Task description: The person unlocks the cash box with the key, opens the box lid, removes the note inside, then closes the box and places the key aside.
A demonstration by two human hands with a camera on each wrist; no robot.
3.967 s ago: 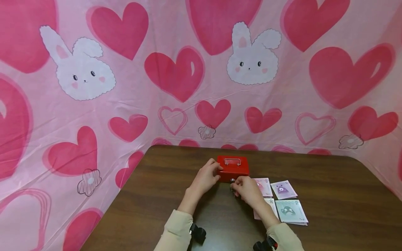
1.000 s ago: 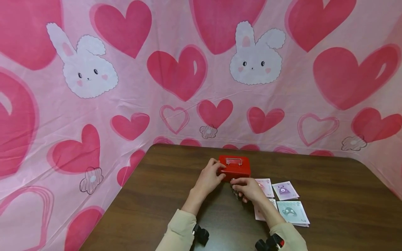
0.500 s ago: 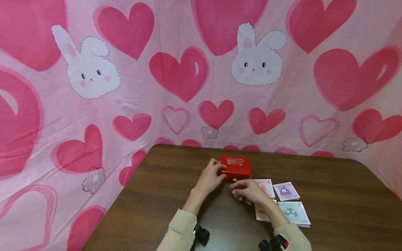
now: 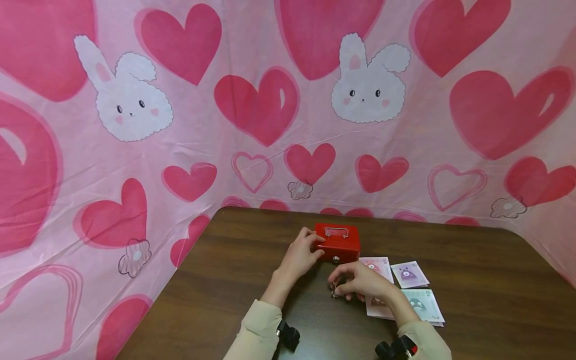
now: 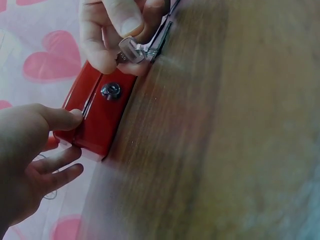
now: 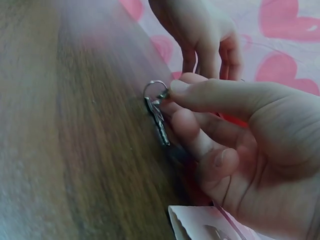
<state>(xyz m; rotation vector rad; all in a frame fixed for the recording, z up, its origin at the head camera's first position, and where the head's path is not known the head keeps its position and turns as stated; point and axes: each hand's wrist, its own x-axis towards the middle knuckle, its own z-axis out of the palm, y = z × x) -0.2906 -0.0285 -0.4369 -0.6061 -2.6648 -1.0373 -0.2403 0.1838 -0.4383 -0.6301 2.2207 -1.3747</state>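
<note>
A small red cash box (image 4: 339, 248) with a folding metal handle on its lid stands on the table, its lid down. Its round front lock (image 5: 111, 90) has no key in it. At the box's left end my left hand (image 4: 300, 254) grips the corner, thumb on the front and a finger on the lid. My right hand (image 4: 362, 281) is in front of the box, apart from it, pinching a key (image 5: 131, 50) between thumb and fingertips. Another key (image 6: 159, 122) hangs from the same metal ring (image 6: 156, 82).
Printed paper notes with cartoon creatures lie right of the box: a purple one (image 4: 409, 274), a green one (image 4: 424, 306) and pink ones (image 4: 381, 267) partly under my right hand. The brown table (image 4: 490, 280) ends at a pink heart-and-rabbit curtain (image 4: 310, 125).
My right hand has drawn the key away from the lock, back toward me and down, leaving the lock uncovered. My left hand has stayed on the box.
</note>
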